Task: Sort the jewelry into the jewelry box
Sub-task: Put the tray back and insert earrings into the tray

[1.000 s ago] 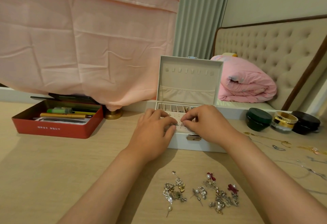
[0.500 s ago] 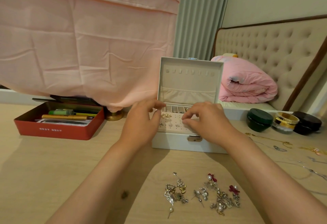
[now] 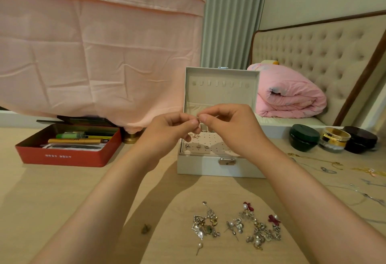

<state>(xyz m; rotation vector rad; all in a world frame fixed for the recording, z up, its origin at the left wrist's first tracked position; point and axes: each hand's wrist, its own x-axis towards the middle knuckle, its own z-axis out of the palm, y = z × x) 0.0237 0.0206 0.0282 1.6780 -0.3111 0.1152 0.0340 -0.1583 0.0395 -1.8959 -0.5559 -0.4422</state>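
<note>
A white jewelry box (image 3: 208, 165) stands open on the wooden table, lid upright, with a few stud earrings on its perforated pad. Above the box, my left hand (image 3: 167, 132) and my right hand (image 3: 227, 126) meet fingertip to fingertip and pinch one tiny earring (image 3: 198, 119) between them. A pile of loose earrings (image 3: 238, 225) with pearls, crystals and red flowers lies on the table near me, below my forearms.
A red tin (image 3: 66, 145) of pens sits at the left. Three round jars (image 3: 332, 139) stand at the right, with thin necklaces (image 3: 334, 167) spread in front of them. A pink cloth hangs behind; a bed with a rolled pink blanket is at the back right.
Both hands have lifted off the box's earring pad and come together above it, now pinching a small earring between their fingertips.
</note>
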